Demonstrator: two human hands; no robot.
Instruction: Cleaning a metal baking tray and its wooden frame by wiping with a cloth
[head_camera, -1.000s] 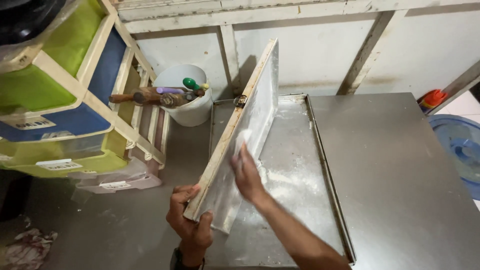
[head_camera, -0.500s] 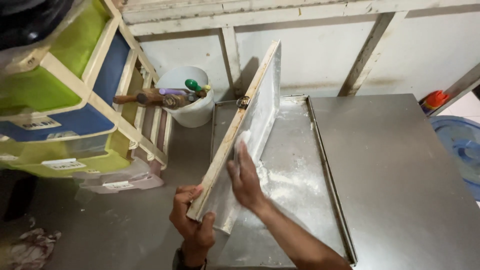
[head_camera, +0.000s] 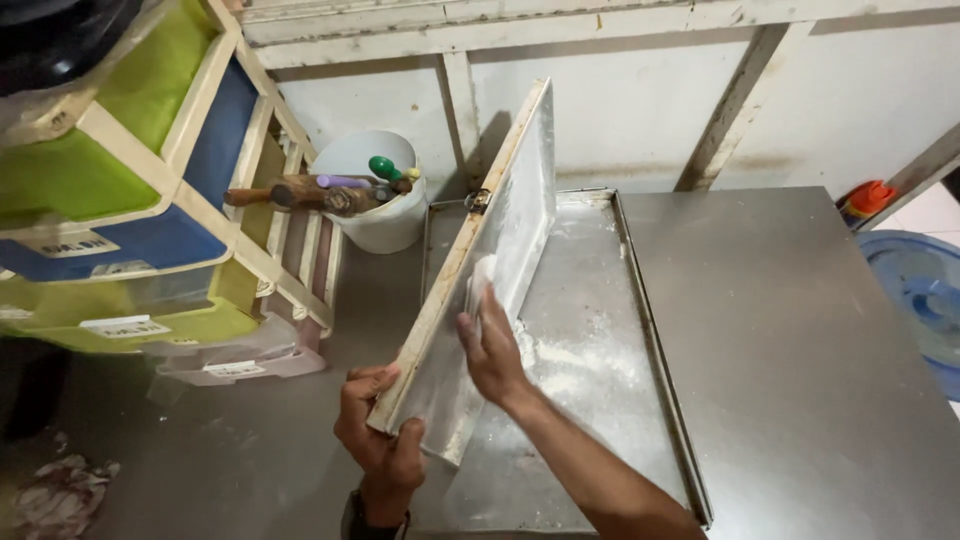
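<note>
While my left hand (head_camera: 385, 450) is keeping its grip on the near corner of the tray (head_camera: 490, 270), tilted on edge over the worktop's (head_camera: 800, 350) left side, my right hand (head_camera: 492, 345) is sliding slightly lower, fingers flat, pressing a white cloth (head_camera: 480, 275) on its inner face. So wiping is progressing. Its metal is looking dull and floury.

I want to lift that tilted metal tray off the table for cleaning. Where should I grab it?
Grip the metal tray by its raised wooden-looking rim at the near lower corner, from the left, where the left hand already clamps it; the right hand presses its floury inner face.
</note>
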